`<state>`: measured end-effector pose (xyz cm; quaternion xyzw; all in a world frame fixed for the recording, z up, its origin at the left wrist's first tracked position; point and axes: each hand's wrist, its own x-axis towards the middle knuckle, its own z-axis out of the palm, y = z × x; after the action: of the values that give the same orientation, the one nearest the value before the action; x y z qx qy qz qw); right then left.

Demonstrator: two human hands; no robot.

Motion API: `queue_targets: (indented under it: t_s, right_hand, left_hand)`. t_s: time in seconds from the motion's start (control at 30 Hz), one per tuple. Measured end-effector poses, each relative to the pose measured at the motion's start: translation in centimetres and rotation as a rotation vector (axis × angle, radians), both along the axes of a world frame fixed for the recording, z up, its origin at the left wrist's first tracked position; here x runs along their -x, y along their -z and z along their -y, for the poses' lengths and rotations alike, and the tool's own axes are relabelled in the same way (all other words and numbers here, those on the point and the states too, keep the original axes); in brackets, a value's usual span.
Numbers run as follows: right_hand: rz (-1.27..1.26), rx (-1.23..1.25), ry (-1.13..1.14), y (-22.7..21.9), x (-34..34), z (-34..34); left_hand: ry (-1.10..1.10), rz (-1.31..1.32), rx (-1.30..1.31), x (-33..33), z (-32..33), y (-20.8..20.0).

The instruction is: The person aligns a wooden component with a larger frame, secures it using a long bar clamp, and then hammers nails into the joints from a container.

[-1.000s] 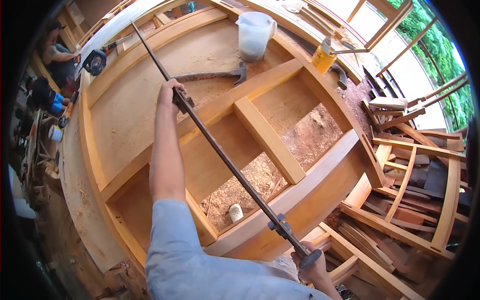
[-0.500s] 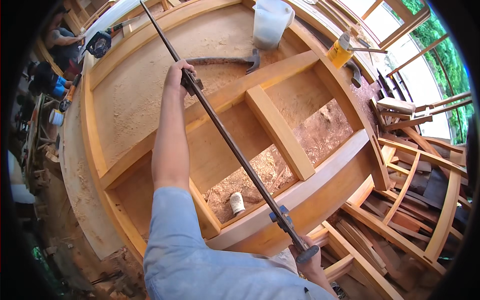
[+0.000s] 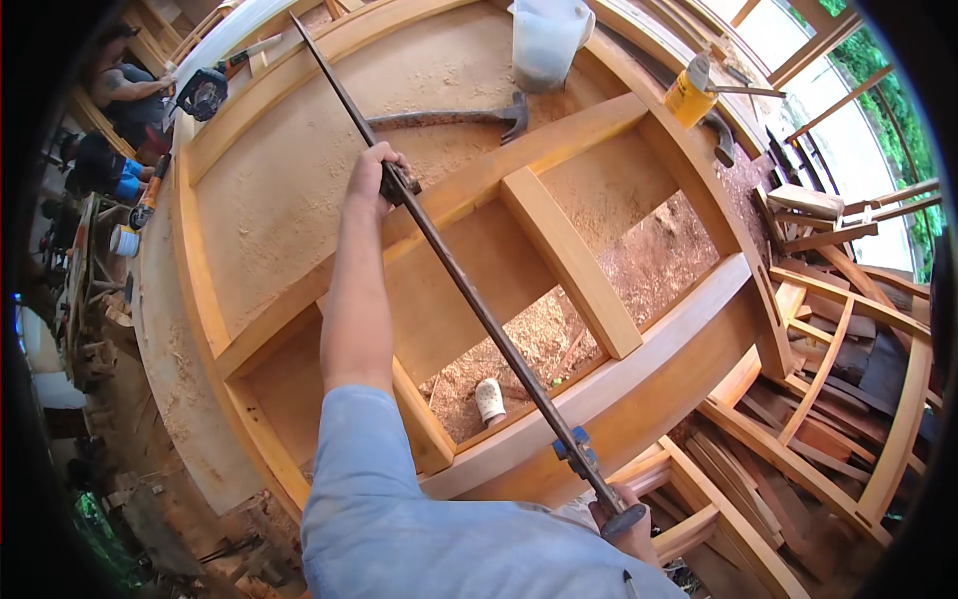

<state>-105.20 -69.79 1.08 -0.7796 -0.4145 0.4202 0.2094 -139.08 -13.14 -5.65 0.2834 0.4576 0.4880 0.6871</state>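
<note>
I've got a pale board worktop [image 3: 172,399] w/ a big wooden frame [image 3: 571,262] on it; inside that, claw hammer [image 3: 449,117], translucent pitcher [image 3: 545,52] & wood shavings [image 3: 238,215] sit on the worktop. Thru the gaps I see floor [image 3: 667,240] w/ sawdust [image 3: 539,329].

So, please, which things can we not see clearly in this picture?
Head view: right grip, partly hidden by the dark bar handle.
Head view: cloudy jug, top cut off by the upper edge.
Head view: whether the far person holds anything; too small and blurred.
</note>
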Motion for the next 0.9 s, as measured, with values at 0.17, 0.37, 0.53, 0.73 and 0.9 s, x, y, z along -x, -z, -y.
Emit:
queue_targets:
  t_s: [0.17,0.37,0.53,0.73,0.9]
  right_hand:
    - [0.002,0.021,-0.03,-0.4,0.1,-1.3]
    - [-0.023,0.013,-0.175,-1.0,-2.0,-1.4]
    - [-0.02,0.004,-0.208,0.3,-3.0,-0.3]
    - [-0.155,0.149,-0.212,-0.2,-4.1,0.7]
    - [-0.282,0.132,-0.318,-0.3,-5.2,0.5]
  left_hand:
    - [0.036,-0.037,0.011,-1.1,-0.5,1.1]
    - [0.073,-0.318,-0.042,0.6,-1.4,0.2]
    - [-0.15,-0.7,-0.113,-0.2,0.9,1.2]
    - [-0.421,-0.729,-0.305,-6.7,22.0,-4.4]
    - [-0.026,-0.566,-0.276,-14.2,38.8,-3.6]
